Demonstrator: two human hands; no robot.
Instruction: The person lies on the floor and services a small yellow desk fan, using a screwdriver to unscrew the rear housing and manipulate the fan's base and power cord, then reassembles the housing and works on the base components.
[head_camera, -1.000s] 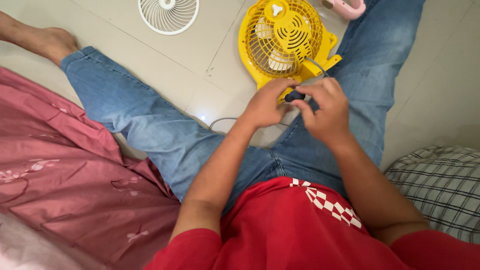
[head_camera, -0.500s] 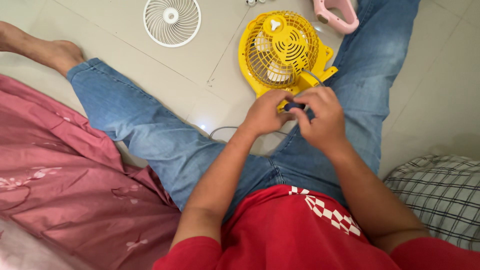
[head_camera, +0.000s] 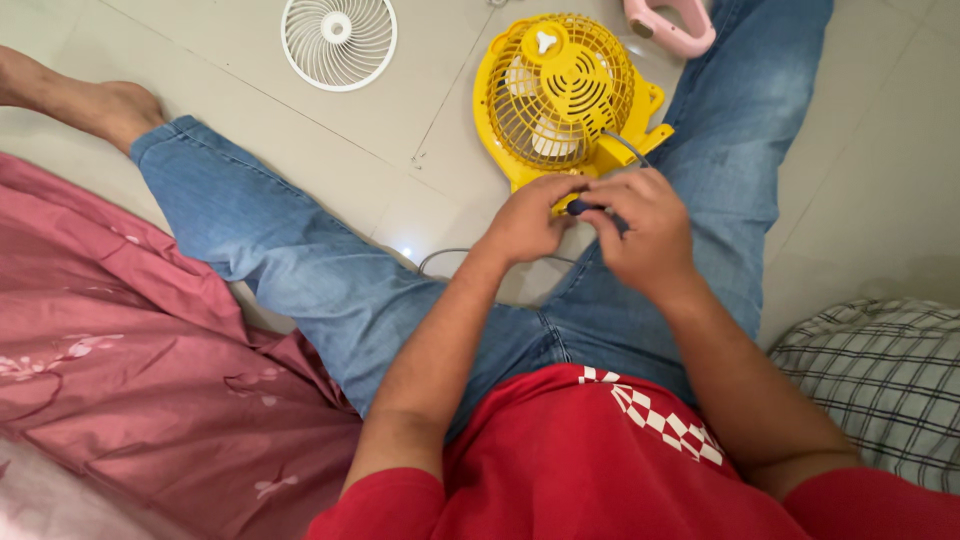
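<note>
Both hands pinching small dark tool: left hand (head_camera: 527, 222) + right hand (head_camera: 648, 232) closing on dark tool (head_camera: 583, 208), near edge of yellow fan (head_camera: 565, 95) on floor, grip unchanged vs 0.5s ago, work ongoing.

One yellow fan (head_camera: 562, 95) with a wire guard lies on the tiled floor, alongside one detached white fan grille (head_camera: 338, 40) and one pink plastic part (head_camera: 668, 24) at the top edge. Two hands, the left hand (head_camera: 528, 222) and right hand (head_camera: 648, 232), meet over one small dark tool (head_camera: 585, 208). One pink floral cloth (head_camera: 120, 370) and one checked pillow (head_camera: 885, 385) flank the seated person.
</note>
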